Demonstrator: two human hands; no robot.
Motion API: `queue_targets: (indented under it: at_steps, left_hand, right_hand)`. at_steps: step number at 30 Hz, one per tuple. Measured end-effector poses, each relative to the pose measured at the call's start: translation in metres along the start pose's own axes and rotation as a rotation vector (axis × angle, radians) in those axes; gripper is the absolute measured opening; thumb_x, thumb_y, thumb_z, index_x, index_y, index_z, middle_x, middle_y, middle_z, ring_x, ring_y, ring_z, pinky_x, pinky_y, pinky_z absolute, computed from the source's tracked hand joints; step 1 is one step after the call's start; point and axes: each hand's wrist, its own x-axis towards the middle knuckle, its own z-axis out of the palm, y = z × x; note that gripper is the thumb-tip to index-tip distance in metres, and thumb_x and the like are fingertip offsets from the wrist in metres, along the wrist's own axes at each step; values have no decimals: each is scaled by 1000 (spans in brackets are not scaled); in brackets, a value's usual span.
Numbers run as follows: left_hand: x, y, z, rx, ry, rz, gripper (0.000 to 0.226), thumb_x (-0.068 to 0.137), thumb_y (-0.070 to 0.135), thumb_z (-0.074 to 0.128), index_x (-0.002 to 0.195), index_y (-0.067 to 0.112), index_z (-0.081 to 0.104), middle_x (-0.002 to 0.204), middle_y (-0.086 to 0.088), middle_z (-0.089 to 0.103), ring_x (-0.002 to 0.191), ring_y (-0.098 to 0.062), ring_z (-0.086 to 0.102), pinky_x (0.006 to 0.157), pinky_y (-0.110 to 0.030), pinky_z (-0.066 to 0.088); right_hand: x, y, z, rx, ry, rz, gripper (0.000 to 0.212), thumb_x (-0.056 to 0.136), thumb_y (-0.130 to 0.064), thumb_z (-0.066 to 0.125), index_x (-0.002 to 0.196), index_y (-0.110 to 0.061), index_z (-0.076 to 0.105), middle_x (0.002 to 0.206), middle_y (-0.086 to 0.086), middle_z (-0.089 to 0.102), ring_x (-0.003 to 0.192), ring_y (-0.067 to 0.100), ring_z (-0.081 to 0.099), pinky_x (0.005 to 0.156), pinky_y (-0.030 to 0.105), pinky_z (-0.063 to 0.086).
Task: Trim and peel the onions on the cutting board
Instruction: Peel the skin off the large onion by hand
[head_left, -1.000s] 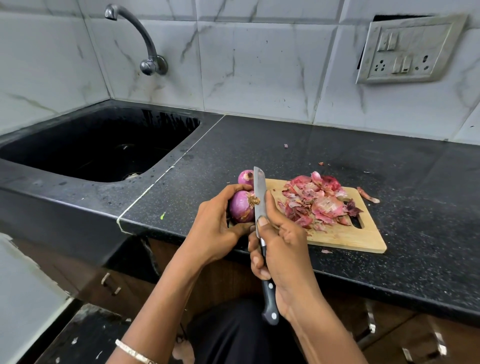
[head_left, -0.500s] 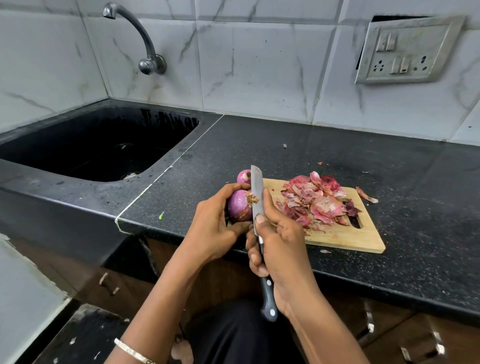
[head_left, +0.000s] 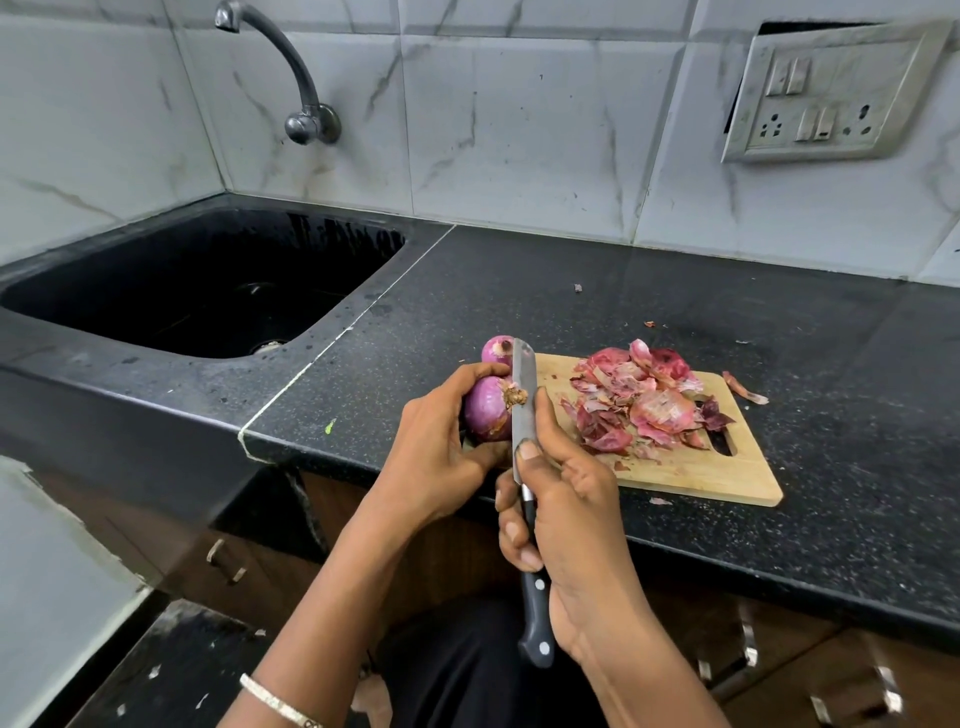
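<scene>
Nothing moved much since earlier frame: left hand (head_left: 441, 441) grips onion (head_left: 485, 410), right hand (head_left: 566, 514) grips knife (head_left: 523, 410) at root. Step: trimming root. Next: push blade through, thumb clear.

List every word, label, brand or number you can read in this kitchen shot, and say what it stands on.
None can be read.
Knife blade: no brand mark visible.
Switch and socket plate on the wall: only unmarked switches and socket holes show, no lettering.
Cutting board, tap and wall tiles: no writing on them.
</scene>
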Motion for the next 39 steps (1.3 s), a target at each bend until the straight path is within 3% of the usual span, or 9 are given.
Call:
queue_targets:
  at_steps: [7, 12, 14, 16, 19, 22, 27, 32, 39]
  left_hand:
    - [1, -4, 0, 2, -2, -14, 63, 74, 8, 77, 134, 19, 61, 115, 9, 73, 105, -2, 69, 95, -34, 57]
    - [1, -3, -1, -20, -1, -35, 44, 78, 34, 70, 116, 12, 65, 87, 6, 73, 78, -18, 67, 72, -33, 55]
    - [1, -2, -2, -12, -10, -24, 47, 77, 39, 68, 116, 13, 66, 85, 4, 73, 76, -15, 67, 69, -27, 52]
    - [1, -1, -4, 5, -12, -7, 54, 71, 34, 70, 123, 19, 65, 91, 8, 74, 82, -8, 68, 76, -25, 53]
    - [2, -2, -2, -48, -23, -40, 63, 69, 28, 76, 131, 25, 62, 109, 10, 74, 102, -7, 71, 92, -39, 58]
    - [2, -2, -1, -109, -18, -57, 67, 67, 30, 85, 130, 21, 63, 113, 10, 73, 105, -4, 71, 96, -37, 58]
    - [3, 0, 0, -133, -18, -92, 75, 68, 17, 96, 132, 20, 59, 117, 10, 71, 106, -4, 70, 98, -32, 57]
    - [2, 0, 2, -179, -9, -110, 74, 68, 7, 94, 125, 12, 47, 110, 9, 71, 97, 0, 71, 85, -14, 54]
    - [1, -1, 4, -187, 21, -87, 66, 69, 14, 94, 119, 12, 51, 109, 9, 72, 100, -2, 71, 87, -15, 53]
  right_hand:
    - [23, -10, 9, -24, 32, -25, 50, 108, -9, 44, 144, -44, 51, 58, 3, 49, 41, 9, 40, 34, 17, 26]
    - [-12, 4, 20, 21, -90, 62, 48, 109, -15, 45, 131, -54, 60, 60, 5, 51, 40, 10, 36, 36, 13, 23]
    - [-16, 6, 21, 33, -91, 49, 49, 108, -14, 45, 132, -54, 59, 61, 6, 51, 40, 12, 38, 38, 15, 22]
    - [-11, -5, 18, 59, -94, 4, 49, 108, -12, 45, 134, -51, 59, 62, 9, 51, 38, 12, 39, 37, 15, 21]
    - [-10, -16, 9, 50, -82, -36, 50, 108, -11, 44, 135, -51, 59, 61, 7, 52, 38, 12, 39, 36, 15, 20]
    - [-7, -19, -2, 30, -42, -67, 52, 108, -10, 43, 140, -50, 53, 60, 5, 52, 38, 12, 40, 35, 16, 21]
    - [-1, -24, -28, -298, 25, -116, 56, 109, -14, 45, 149, -51, 31, 62, 7, 59, 40, 18, 48, 35, 23, 31]
    - [-4, -17, -36, -903, 140, -395, 16, 106, -24, 47, 115, -36, 41, 69, 2, 65, 50, 22, 63, 53, 40, 51]
    - [-10, -13, -16, -1236, 136, -541, 11, 106, -27, 39, 116, -28, 35, 74, -6, 58, 66, 24, 58, 56, 38, 35]
